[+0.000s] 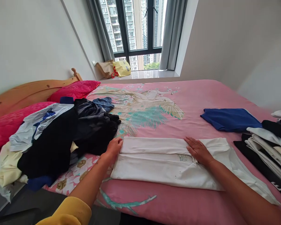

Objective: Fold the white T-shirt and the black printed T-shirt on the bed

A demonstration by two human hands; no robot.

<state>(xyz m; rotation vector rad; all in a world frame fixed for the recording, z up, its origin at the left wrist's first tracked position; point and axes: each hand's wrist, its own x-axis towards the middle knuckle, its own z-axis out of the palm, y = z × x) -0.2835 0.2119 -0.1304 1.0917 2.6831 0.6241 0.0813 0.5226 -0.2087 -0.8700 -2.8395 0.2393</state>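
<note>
White cotton garment (pixel 168 164): folded into a long band, lying flat on the pink bedspread (pixel 178 203).
Left hand (pixel 112 149): fingers open, pressing flat on the garment's left end, just beside a heap of dark clothes (pixel 49 147).
Right hand (pixel 198 151): fingers spread open on the garment's far edge, gripping nothing.
Right of it: stacked black-and-white clothes (pixel 264 150), a folded blue cloth (pixel 230 119).
Far: red pillow (pixel 73 90), window (pixel 135 31).
</note>
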